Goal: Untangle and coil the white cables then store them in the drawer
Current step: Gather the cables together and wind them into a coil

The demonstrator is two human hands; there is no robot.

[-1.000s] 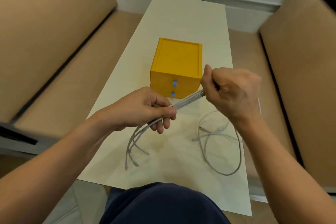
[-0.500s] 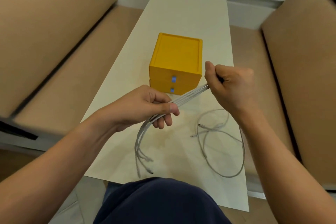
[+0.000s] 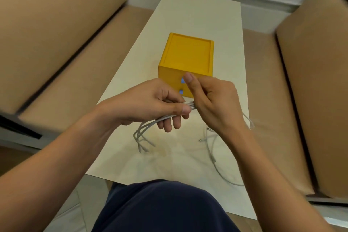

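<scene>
Mid-frame, the left hand (image 3: pixel 150 105) pinches the folded white cable (image 3: pixel 150 128); the right hand (image 3: pixel 211 100) closes on its other end. Coiling step; next, wrap it, then open the yellow drawer box (image 3: pixel 188 56).

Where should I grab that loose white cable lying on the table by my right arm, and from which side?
Probably best on the bare curved run of the loose cable near the table's right edge, coming straight down from above. It lies flat in an open loop, so a pinch grip fits there. Its upper part is hidden under the right hand.
</scene>
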